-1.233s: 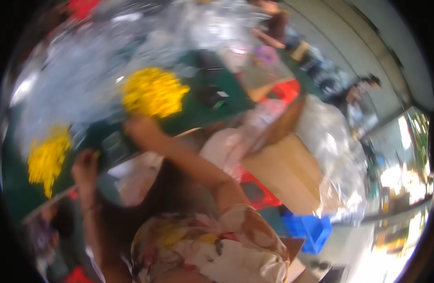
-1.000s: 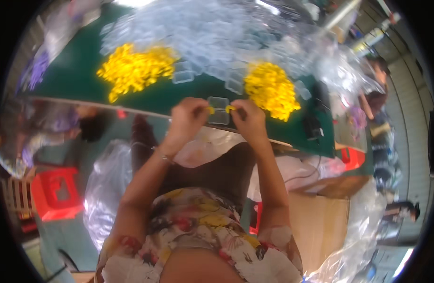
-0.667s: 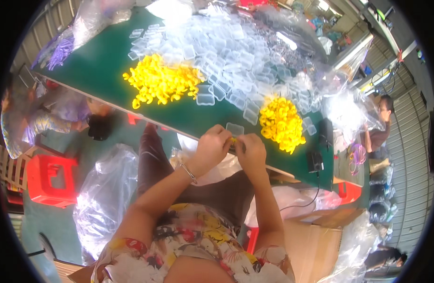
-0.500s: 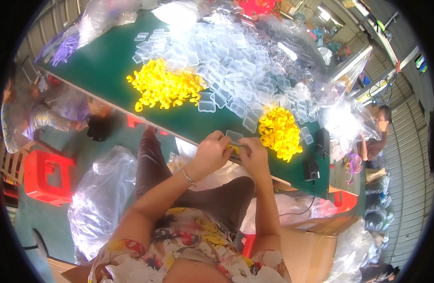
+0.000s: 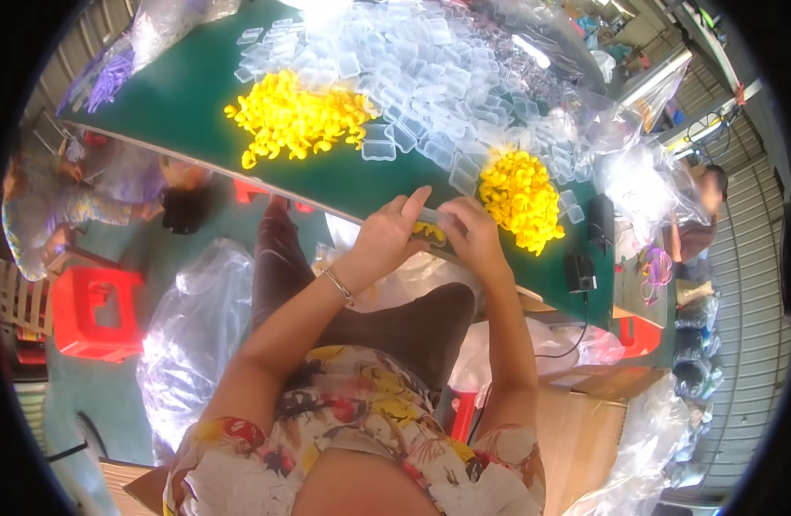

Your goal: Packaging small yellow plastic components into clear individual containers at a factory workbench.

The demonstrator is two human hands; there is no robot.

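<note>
At the table's near edge, both hands hold a small clear plastic box (image 5: 431, 230) with a few yellow curved pieces showing inside. My left hand (image 5: 387, 238) grips its left end, the index finger pointing up and away. My right hand (image 5: 473, 238) has its bent fingers closed on the right end. Whether the lid is fully down cannot be made out. Beyond the left hand lies a heap of small yellow curved pieces (image 5: 297, 120); a second yellow heap (image 5: 522, 202) sits just past the right hand. Many empty clear boxes (image 5: 430, 95) spread behind them on the green table (image 5: 180, 103).
Two black power adapters (image 5: 579, 273), one with a cable, lie at the table's right. Purple pieces (image 5: 112, 79) are at the far left. Below stand a red stool (image 5: 95, 314), a clear plastic bag (image 5: 193, 344) and a cardboard box (image 5: 576, 430). Other people sit at both sides.
The clear panel that stood up beyond my fingers no longer sticks out, and the yellow pieces in the box show more. My left index finger has straightened. The whole view has shifted slightly.
</note>
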